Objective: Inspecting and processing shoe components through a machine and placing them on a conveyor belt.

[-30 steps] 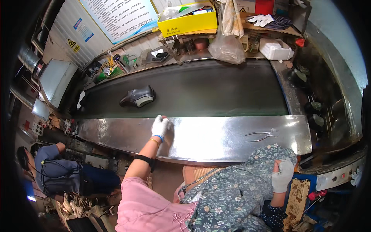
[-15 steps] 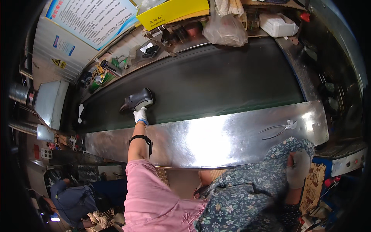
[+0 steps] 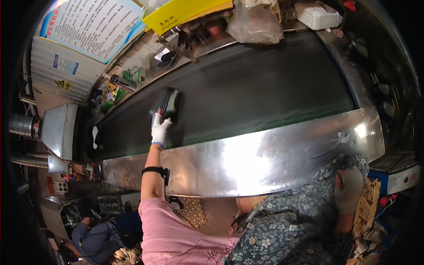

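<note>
My left hand (image 3: 160,131), in a white knit glove with bare fingertips, reaches over the dark belt (image 3: 265,84). Its thumb and finger close on the near end of a dark leather ankle boot (image 3: 165,102). The boot's pale sole edge faces right, and motion blurs it. My right hand (image 3: 349,190), in a greyish-white glove, is low at the right beside the floral cloth (image 3: 291,221) over my front. A bare fingertip shows, but the other fingers are hidden or blurred.
A shiny metal ledge (image 3: 194,172) runs along the belt's near side, with pliers (image 3: 329,143) at its right. A white insole-shaped piece (image 3: 94,137) lies at the belt's left end. Behind stand a yellow box (image 3: 185,15), plastic bag (image 3: 256,26) and white jug (image 3: 316,17). A person (image 3: 101,238) is lower left.
The boot has turned from lying across the belt to pointing away, its sole edge now to the right. My left hand has shifted its hold on it. The view has tilted slightly.
</note>
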`<state>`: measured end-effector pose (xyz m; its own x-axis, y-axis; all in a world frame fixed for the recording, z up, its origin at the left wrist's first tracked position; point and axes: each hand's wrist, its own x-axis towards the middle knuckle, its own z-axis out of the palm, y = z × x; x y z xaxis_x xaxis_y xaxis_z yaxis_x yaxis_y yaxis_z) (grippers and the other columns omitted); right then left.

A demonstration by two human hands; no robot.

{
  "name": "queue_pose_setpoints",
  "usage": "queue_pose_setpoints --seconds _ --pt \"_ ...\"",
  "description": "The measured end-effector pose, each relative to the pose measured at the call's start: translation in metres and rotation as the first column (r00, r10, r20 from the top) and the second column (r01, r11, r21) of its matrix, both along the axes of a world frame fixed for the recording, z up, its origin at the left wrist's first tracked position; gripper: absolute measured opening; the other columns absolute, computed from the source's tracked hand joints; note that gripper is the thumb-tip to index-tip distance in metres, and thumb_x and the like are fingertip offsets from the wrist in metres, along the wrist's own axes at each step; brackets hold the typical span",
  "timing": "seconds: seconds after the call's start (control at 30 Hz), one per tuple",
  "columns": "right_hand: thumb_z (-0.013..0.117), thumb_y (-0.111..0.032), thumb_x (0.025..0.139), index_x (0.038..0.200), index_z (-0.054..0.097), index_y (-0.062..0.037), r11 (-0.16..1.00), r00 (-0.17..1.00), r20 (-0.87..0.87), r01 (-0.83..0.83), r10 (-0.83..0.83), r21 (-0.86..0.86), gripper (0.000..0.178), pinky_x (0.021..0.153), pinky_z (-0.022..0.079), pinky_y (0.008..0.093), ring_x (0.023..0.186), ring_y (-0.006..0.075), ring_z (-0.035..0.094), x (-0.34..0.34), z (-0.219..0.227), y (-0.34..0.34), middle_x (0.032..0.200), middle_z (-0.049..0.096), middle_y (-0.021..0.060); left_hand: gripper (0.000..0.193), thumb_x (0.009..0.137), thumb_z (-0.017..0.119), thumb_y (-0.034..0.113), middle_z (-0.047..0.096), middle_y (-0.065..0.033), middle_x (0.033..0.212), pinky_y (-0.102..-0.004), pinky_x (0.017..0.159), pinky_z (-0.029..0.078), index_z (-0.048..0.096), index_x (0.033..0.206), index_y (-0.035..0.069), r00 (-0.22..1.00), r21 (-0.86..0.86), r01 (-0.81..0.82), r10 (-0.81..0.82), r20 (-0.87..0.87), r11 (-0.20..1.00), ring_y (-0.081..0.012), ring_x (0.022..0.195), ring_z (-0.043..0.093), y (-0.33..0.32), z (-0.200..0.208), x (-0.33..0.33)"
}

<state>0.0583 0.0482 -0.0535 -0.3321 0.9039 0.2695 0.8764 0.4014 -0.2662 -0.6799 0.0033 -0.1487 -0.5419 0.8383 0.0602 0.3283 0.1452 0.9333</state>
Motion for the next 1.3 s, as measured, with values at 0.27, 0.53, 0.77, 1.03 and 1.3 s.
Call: queue_pose_setpoints --seconds 0.27,0.53,0.77,1.03,1.3 --pt "0.071 -0.012 0.078 0.09 0.067 -0.0071 0.992 1.0 -0.024 0.001 0.002 0.123 0.013 0.09 0.048 0.0485 0.087 0.0368 0.06 0.004 -0.006 -0.004 0.087 0.063 0.0109 0.079 0.068 0.077 0.042 0.067 -0.0264 0.118 -0.042 0.098 0.05 0.054 0.127 -0.005 0.797 -0.571 -0.574 0.239 -0.556 0.587 -0.0392 0.111 0.066 0.029 0.005 0.071" --pt "0.069 -0.009 0.073 0.076 0.062 -0.0083 0.99 0.984 -0.138 -0.098 0.111 0.1 0.008 0.073 0.046 0.0472 0.079 0.0361 0.059 0.019 -0.006 -0.006 0.074 0.061 0.0119 0.032 0.093 0.065 0.021 0.068 -0.0133 0.101 -0.0373 0.076 0.058 0.06 0.119 0.002 0.507 -0.083 0.08 0.031 0.861 0.993 -0.0251 0.086 0.069 -0.008 0.045 0.166" --pt "0.071 -0.04 0.089 0.142 0.047 -0.0064 0.999 0.734 -0.68 -0.026 0.002 -0.025 0.068 0.101 0.046 0.0409 0.115 0.0354 0.063 0.039 0.054 -0.011 0.126 0.063 0.0194 0.095 0.068 0.083 0.029 0.057 -0.0189 0.136 -0.0432 0.083 0.059 0.039 0.148 0.002 0.002 0.386 0.393 -0.42 0.907 0.835 -0.0351 0.112 0.064 -0.047 0.084 0.427" --pt "0.069 -0.054 0.08 0.125 0.062 0.0005 0.947 0.869 -0.475 0.027 0.137 0.321 0.071 0.091 0.053 0.0328 0.105 0.0264 0.068 0.112 0.151 -0.085 0.117 0.068 0.0149 0.059 0.106 0.044 0.042 0.053 -0.0116 0.142 -0.0361 0.107 0.042 0.036 0.15 0.003 -0.152 0.388 0.847 -0.534 0.832 0.363 -0.0221 0.128 0.052 -0.009 0.127 0.584" --pt "0.07 -0.049 0.079 0.111 0.066 -0.0066 0.984 0.986 -0.024 -0.164 0.166 0.068 0.053 0.073 0.056 0.0369 0.091 0.0272 0.069 0.109 0.142 -0.132 0.099 0.068 0.0114 0.029 0.099 0.057 0.025 0.071 -0.0079 0.1 -0.0301 0.08 0.052 0.069 0.106 -0.001 0.192 0.268 0.874 -0.795 0.575 0.405 -0.0147 0.085 0.065 -0.004 0.166 0.69"
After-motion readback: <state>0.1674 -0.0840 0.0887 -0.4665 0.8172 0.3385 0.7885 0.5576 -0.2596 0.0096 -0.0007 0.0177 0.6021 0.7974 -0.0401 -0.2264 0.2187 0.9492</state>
